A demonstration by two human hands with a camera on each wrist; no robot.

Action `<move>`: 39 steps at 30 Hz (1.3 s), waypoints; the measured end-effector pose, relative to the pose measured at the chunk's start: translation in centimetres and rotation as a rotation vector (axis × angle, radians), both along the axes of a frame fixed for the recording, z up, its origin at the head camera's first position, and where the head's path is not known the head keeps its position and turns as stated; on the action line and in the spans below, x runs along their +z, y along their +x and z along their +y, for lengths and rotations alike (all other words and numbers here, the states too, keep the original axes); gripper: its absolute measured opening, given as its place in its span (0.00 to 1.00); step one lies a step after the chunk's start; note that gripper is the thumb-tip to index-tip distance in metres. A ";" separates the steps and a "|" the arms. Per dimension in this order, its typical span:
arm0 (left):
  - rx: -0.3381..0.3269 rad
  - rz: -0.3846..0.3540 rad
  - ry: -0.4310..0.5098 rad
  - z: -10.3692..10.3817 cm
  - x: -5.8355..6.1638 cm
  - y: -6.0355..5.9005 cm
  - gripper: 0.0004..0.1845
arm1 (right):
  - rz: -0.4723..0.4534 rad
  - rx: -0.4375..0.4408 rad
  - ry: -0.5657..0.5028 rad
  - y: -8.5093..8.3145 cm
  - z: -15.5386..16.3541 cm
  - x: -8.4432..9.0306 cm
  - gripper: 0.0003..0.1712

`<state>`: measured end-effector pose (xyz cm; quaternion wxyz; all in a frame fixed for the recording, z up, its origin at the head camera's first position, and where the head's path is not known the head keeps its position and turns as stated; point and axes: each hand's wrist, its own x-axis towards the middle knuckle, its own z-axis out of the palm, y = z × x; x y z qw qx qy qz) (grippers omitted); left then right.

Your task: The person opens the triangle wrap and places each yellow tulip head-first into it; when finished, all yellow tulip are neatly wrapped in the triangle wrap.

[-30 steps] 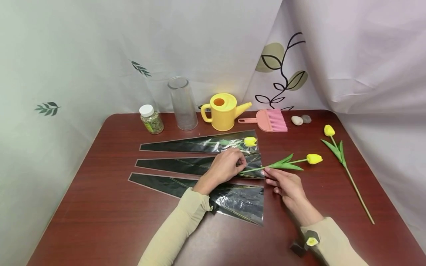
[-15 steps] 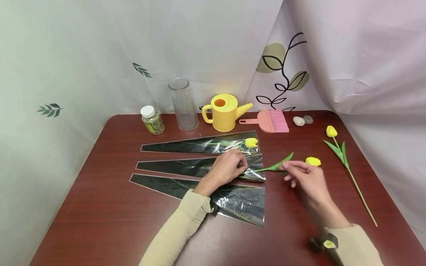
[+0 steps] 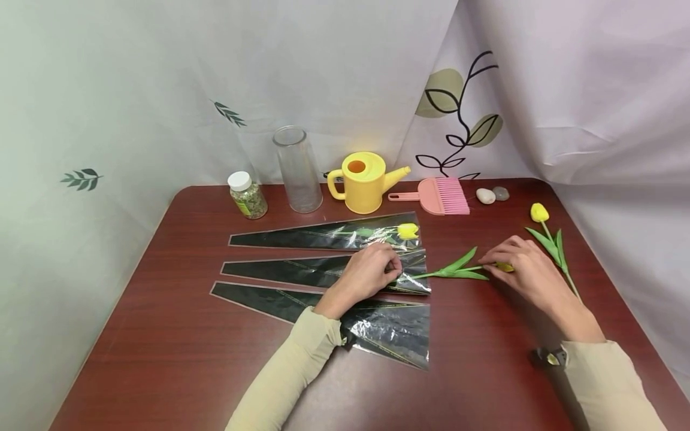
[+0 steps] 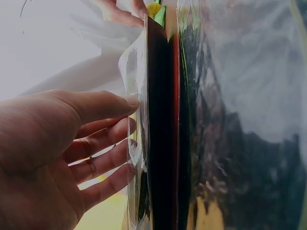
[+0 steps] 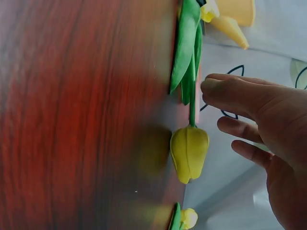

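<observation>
Table [image 3: 162,359]: dark red wood grain, rounded corners, set against pale printed curtains [image 3: 135,90].

Sleeves, three, black and clear film, cone-shaped, lying side by side with wide mouths to the right. Far sleeve [image 3: 302,236] holds a yellow tulip. Middle sleeve [image 3: 291,269] has its mouth under the left hand [image 3: 366,274]; the fingers [image 4: 103,163] lie nearly straight and slightly apart against the clear film edge, thumb on top. Near sleeve [image 3: 388,329] lies partly under the left forearm.

Vase [image 3: 296,169]: clear cylinder, upright at the back edge.

Watering can [image 3: 362,181]: yellow, just right of the vase.

Tulip [image 3: 458,272]: yellow bud, green leaves, lying flat on the table, stem end at the mouth of the middle sleeve. The right hand [image 3: 525,272] covers the bud; its fingers [image 5: 230,93] are apart and relaxed, hovering beside the stem, contact not clear.

Second tulip [image 3: 555,248]: loose on the table near the right edge.

Brush [image 3: 439,196]: pink, beside the can.

Jar [image 3: 245,194]: white lid, left of the vase.

Pebbles [image 3: 492,194]: two, right of the brush.
</observation>
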<state>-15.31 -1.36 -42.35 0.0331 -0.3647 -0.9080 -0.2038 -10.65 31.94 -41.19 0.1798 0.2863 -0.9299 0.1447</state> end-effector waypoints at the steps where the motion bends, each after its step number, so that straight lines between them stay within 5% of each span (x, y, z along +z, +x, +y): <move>1: 0.000 -0.001 -0.001 0.0 0.0 0.0 0.02 | -0.003 0.006 0.012 0.0 0.1 0.0 0.15; 20: -0.006 -0.003 0.008 0.1 0.2 0.1 0.02 | 0.011 0.089 -0.008 -0.3 -0.1 -0.2 0.14; 30: -0.040 0.017 0.044 0.2 0.3 0.2 0.02 | -0.122 0.158 -0.195 -0.3 -2.8 -1.2 0.16; 39: -0.047 0.028 0.044 0.3 0.2 0.3 0.02 | -0.236 0.124 -0.286 -0.4 -5.4 -2.3 0.16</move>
